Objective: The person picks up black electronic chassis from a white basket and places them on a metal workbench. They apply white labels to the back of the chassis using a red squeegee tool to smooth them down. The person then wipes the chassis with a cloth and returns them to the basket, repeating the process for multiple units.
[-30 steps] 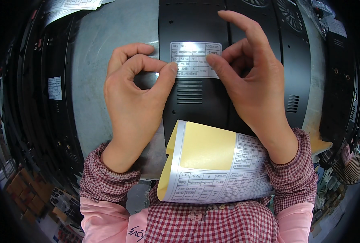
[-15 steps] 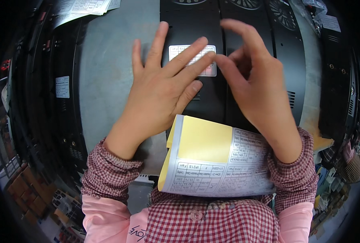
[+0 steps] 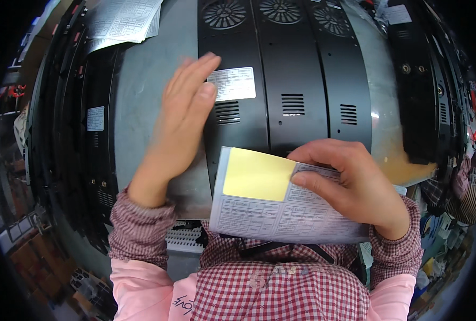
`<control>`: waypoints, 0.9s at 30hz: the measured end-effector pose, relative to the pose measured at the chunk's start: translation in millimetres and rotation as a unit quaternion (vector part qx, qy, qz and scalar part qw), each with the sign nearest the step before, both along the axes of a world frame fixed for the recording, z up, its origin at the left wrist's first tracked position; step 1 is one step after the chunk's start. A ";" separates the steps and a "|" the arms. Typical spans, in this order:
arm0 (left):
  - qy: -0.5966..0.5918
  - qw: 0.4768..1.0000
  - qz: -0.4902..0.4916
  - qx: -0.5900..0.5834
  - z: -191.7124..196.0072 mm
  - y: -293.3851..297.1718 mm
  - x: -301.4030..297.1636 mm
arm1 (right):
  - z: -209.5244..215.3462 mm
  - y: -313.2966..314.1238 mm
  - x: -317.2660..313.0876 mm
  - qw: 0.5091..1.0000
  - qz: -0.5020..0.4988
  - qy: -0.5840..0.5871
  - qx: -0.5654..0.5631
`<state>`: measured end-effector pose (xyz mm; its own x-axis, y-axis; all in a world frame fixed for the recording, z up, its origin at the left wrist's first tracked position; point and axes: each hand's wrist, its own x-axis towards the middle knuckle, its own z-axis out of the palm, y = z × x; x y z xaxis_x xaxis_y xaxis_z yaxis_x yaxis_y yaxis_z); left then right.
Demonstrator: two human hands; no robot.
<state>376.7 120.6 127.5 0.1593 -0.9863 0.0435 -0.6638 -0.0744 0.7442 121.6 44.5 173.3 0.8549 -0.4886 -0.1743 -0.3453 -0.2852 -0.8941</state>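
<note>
Three black metal panels with round fan grilles and vent slots lie side by side. The leftmost panel (image 3: 238, 142) bears a silver-white printed label (image 3: 237, 84); the middle panel (image 3: 291, 67) and right panel (image 3: 346, 69) show no label. My left hand (image 3: 176, 123), slightly blurred, hovers at the label's left edge with fingers stretched out, holding nothing. Between thumb and fingers my right hand (image 3: 350, 179) grips the upper edge of a sticker sheet (image 3: 248, 219) in front of my apron. A bare yellow backing patch (image 3: 256, 176) shows at its upper left.
Printed sheets (image 3: 123, 21) lie at the far left of the grey metal table (image 3: 141, 91). Another labelled black panel (image 3: 98, 155) stands at the left, and more black panels (image 3: 417, 101) stand at the right. Clear plastic wrap (image 3: 377, 13) lies at the far right.
My left hand has drawn left off the label, its fingers closer together. My right hand has come down from the label and taken hold of the sticker sheet. The view has shifted slightly.
</note>
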 end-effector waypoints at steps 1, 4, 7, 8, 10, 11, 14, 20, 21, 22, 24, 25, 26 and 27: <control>0.165 0.986 -0.012 0.014 24.6 4.2 -4.7 | 0.3 2.6 -1.4 1.000 0.001 -0.010 -0.018; 0.170 0.971 -0.118 0.116 58.9 15.9 -24.4 | 0.6 5.1 0.3 0.998 -0.008 -0.044 -0.041; 0.168 0.968 -0.076 0.168 59.2 18.7 -36.1 | 3.0 9.4 -4.6 0.997 -0.011 -0.021 -0.076; 0.173 0.968 -0.068 0.170 55.8 20.3 -35.4 | 2.1 11.7 -5.5 0.993 -0.015 -0.041 -0.108; 0.189 0.964 -0.059 0.178 48.0 21.1 -34.1 | -4.8 18.1 -10.3 0.982 -0.028 -0.072 -0.170; 0.192 0.963 -0.058 0.181 45.9 20.6 -34.8 | -7.6 19.7 -12.6 0.977 -0.026 -0.079 -0.195; 0.190 0.962 -0.051 0.190 43.5 20.6 -37.1 | -13.8 20.1 -15.9 0.961 -0.013 -0.103 -0.258; 0.016 0.987 -0.129 0.096 26.1 13.0 -33.4 | -6.1 1.6 -14.7 0.976 -0.109 -0.184 -0.030; -0.048 0.983 -0.163 0.065 23.3 10.4 -31.2 | -4.8 -4.0 -11.9 0.962 -0.171 -0.206 0.051; -0.110 0.974 -0.195 0.033 20.9 7.6 -30.2 | -6.3 -10.2 -8.7 0.937 -0.231 -0.227 0.131; -0.139 0.971 -0.191 0.021 19.5 -1.8 -35.9 | -19.5 -31.5 0.4 0.961 -0.189 -0.198 0.033; -0.153 0.970 -0.189 0.016 19.4 -7.2 -39.4 | -25.3 -40.7 4.6 0.969 -0.166 -0.183 -0.016; -0.088 0.983 -0.160 0.014 18.0 -13.3 -41.2 | -28.6 -45.9 7.8 0.974 -0.148 -0.165 -0.037; -0.022 0.991 -0.128 0.014 15.2 -19.1 -42.2 | -33.0 -49.5 11.6 0.979 -0.128 -0.146 -0.056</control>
